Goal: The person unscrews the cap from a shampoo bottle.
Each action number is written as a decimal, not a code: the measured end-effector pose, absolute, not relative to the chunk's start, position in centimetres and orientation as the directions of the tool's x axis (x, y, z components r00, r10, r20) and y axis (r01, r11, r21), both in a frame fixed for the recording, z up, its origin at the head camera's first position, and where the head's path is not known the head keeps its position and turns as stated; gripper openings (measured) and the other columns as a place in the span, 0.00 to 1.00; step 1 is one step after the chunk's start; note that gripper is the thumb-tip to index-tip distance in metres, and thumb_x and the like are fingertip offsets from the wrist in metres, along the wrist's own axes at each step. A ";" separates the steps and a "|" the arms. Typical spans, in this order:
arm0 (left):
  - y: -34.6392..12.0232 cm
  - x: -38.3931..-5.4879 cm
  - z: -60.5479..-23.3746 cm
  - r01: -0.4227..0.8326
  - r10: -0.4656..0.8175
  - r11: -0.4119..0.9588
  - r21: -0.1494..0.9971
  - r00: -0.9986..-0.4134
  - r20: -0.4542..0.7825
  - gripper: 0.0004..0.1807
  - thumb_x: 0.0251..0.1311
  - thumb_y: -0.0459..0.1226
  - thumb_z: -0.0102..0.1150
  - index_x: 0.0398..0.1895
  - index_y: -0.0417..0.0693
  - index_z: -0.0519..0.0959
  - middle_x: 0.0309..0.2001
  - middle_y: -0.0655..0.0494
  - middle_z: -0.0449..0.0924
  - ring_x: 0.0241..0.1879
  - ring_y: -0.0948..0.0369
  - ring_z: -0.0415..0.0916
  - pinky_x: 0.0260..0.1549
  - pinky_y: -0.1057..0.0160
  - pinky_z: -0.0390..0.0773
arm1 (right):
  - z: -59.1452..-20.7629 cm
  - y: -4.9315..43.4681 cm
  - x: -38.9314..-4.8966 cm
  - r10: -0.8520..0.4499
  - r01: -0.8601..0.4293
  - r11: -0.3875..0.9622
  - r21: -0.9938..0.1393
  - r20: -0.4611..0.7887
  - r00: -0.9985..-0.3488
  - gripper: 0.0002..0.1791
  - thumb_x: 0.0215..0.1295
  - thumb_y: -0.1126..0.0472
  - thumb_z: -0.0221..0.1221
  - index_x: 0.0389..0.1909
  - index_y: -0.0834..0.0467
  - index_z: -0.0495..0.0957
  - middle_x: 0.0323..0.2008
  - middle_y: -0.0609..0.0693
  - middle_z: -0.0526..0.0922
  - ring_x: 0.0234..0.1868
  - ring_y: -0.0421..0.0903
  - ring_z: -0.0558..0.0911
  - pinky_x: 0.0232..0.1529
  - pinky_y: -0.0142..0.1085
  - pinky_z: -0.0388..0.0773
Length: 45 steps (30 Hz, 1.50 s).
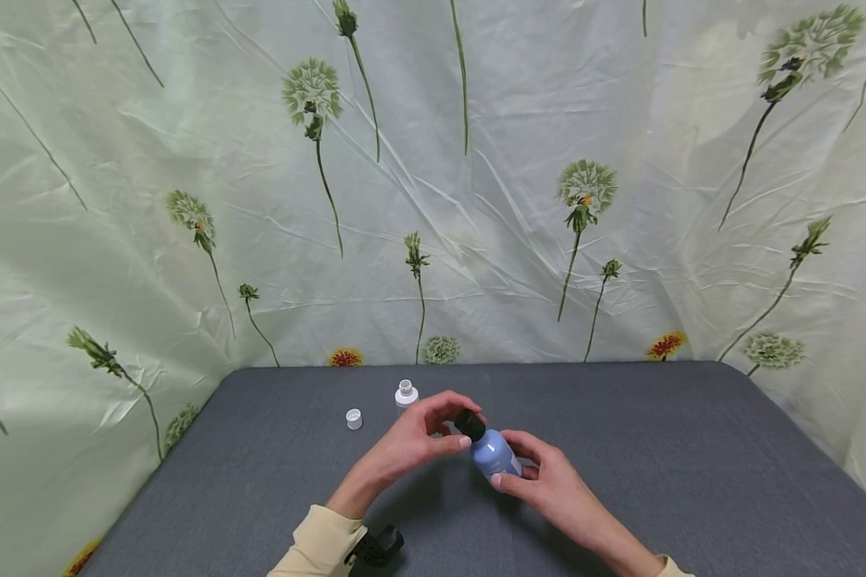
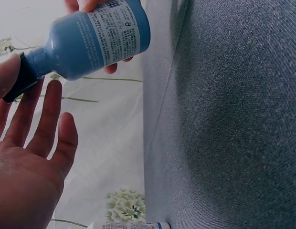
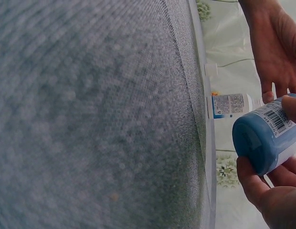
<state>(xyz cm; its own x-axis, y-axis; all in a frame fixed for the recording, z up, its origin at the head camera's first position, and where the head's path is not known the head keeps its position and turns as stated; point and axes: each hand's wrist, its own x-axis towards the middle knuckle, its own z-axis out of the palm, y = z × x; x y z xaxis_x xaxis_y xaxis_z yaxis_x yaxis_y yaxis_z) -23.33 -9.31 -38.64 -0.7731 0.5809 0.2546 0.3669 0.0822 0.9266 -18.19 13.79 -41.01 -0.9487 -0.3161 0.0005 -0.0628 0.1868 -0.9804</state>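
Tilted above the table, a blue bottle (image 1: 492,453) with a white printed label is held between both hands. My right hand (image 1: 548,481) grips its body near the base. The bottle's black cap (image 1: 469,425) is pinched by the thumb and fingers of my left hand (image 1: 422,433). In the left wrist view, part of the blue neck (image 2: 40,62) shows next to the black cap (image 2: 23,78); I cannot tell how firmly the cap sits. Behind the left hand stands a white bottle (image 1: 406,396) with its neck uncovered, partly hidden by that hand.
A small white cap (image 1: 354,419) lies on the grey cloth-covered table (image 1: 274,449), left of the white bottle. A flower-printed curtain (image 1: 476,264) hangs behind the table's far edge. A black wrist device (image 1: 378,546) is strapped at the left sleeve.
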 end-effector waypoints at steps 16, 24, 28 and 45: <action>-9.4 -23.5 -38.6 0.313 0.544 -0.016 0.949 -0.794 0.271 0.20 0.59 0.29 0.66 0.54 0.46 0.75 0.52 0.49 0.81 0.50 0.51 0.78 0.44 0.60 0.77 | -41.0 13.7 -18.4 -0.300 -0.057 0.189 -0.980 -0.002 -0.954 0.36 0.60 0.58 0.69 0.65 0.68 0.67 0.60 0.66 0.73 0.54 0.54 0.79 0.45 0.42 0.80; -9.5 -23.4 -38.4 0.309 0.547 0.026 0.951 -0.800 0.245 0.18 0.62 0.33 0.65 0.56 0.50 0.80 0.52 0.52 0.81 0.48 0.51 0.79 0.46 0.58 0.79 | -40.9 13.7 -18.4 -0.279 -0.061 0.200 -0.978 0.002 -0.960 0.35 0.60 0.58 0.69 0.64 0.67 0.68 0.60 0.65 0.73 0.58 0.56 0.77 0.47 0.43 0.80; -9.5 -23.3 -38.4 0.308 0.543 0.023 0.951 -0.802 0.247 0.16 0.62 0.32 0.65 0.53 0.47 0.81 0.52 0.51 0.81 0.46 0.50 0.79 0.45 0.58 0.79 | -40.9 13.7 -18.3 -0.259 -0.059 0.222 -0.973 0.000 -0.966 0.35 0.59 0.57 0.70 0.64 0.66 0.69 0.60 0.64 0.74 0.58 0.56 0.76 0.48 0.44 0.79; -9.7 -23.4 -38.4 0.294 0.523 0.028 0.955 -0.819 0.237 0.19 0.61 0.32 0.66 0.56 0.44 0.78 0.54 0.48 0.77 0.47 0.53 0.78 0.45 0.60 0.78 | -40.7 13.6 -18.3 -0.195 -0.076 0.241 -0.968 0.028 -0.980 0.34 0.57 0.57 0.71 0.62 0.63 0.71 0.59 0.60 0.76 0.61 0.57 0.74 0.54 0.47 0.76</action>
<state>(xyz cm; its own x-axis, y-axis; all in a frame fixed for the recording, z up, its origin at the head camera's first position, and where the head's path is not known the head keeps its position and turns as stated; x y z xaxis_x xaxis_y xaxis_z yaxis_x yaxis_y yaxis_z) -23.38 -9.74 -38.44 -0.8191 0.5226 0.2366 0.2940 0.0283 0.9554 -18.28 13.63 -40.70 -0.9803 -0.1952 0.0283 -0.0759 0.2409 -0.9676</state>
